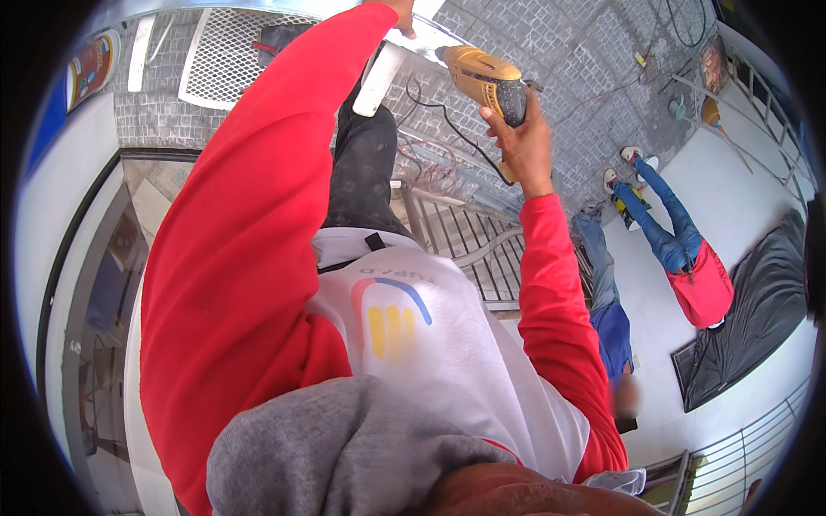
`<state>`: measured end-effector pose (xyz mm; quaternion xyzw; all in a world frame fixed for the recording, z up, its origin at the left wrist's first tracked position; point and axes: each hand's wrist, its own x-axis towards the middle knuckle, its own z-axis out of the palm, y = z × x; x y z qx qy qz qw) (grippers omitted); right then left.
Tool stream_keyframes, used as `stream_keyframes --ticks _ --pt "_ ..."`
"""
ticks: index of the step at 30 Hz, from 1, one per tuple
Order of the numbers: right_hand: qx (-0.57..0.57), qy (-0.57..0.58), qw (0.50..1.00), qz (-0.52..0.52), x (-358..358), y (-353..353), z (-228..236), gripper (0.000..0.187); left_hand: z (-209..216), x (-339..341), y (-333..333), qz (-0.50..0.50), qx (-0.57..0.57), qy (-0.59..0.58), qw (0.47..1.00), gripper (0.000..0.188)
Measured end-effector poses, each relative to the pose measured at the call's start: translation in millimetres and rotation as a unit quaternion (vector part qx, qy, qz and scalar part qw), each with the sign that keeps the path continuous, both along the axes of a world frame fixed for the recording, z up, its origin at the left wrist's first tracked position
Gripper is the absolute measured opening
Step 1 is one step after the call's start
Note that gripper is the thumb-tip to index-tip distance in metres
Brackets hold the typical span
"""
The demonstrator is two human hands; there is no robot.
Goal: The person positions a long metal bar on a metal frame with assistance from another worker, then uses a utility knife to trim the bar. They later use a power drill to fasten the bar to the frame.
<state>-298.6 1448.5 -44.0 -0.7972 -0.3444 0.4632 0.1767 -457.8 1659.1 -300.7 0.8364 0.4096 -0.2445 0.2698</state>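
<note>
A yellow and black power drill is gripped in my right hand, its tip pointing left against or close to a bright white surface. The drill's dark cord hangs in a loop below it. At the top edge, my left hand is partly cut off by the picture. One fingertip points down beside the white surface, and the other fingers are hidden, so I cannot tell what they hold. A white bar or narrow board lies between my left sleeve and the drill.
White mesh panel and a paint bucket are at upper left. Metal railing stands below the drill. Two people, one in a red top, one in blue, are on the right near black plastic sheeting. Cables cross the paved ground.
</note>
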Motion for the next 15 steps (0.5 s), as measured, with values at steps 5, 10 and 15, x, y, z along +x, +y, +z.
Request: stream_keyframes --ticks 5,10,15 --pt "0.035 -0.024 0.998 0.041 3.3 -7.1 -11.4 0.08 1.0 0.4 1.5 -0.007 -0.019 0.002 1.0 0.068" --pt "0.027 -0.057 0.996 0.064 9.4 -17.5 -19.7 0.082 0.0 1.2 0.3 -0.007 -0.004 0.013 1.0 0.072" --pt "0.032 -0.067 0.995 0.071 10.1 -20.4 -22.2 0.081 1.9 3.4 0.8 -0.01 -0.016 0.02 1.0 0.074"
